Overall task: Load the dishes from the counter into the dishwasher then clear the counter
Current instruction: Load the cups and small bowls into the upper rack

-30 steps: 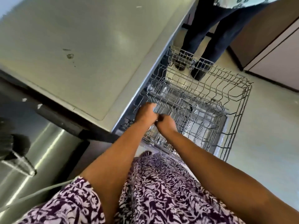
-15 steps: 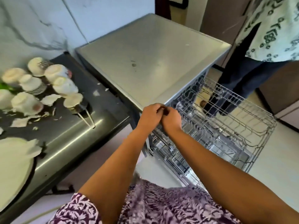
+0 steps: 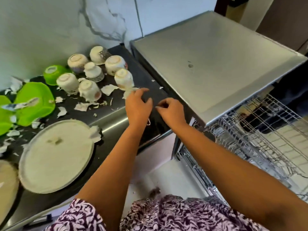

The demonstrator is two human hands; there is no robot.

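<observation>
One steel-topped dishwasher (image 3: 208,64) stands at the right, its wire rack (image 3: 266,139) drawn out, beside the dark counter (image 3: 141,69) where the dishes wait. A large cream plate (image 3: 56,155) lies near the front edge. Green bowls (image 3: 33,100) sit at the left, a blurred pale utensil (image 3: 25,104) lying in one. Seven cups (image 3: 124,77) stand upended at the back among white scraps (image 3: 108,89). The left hand (image 3: 137,105) hovers over the counter, fingers loosely spread; the right hand (image 3: 171,112) pinches what looks like a pale sliver (image 3: 157,107). Half a second ago both hands met at the dishwasher's corner; now they are apart.
</observation>
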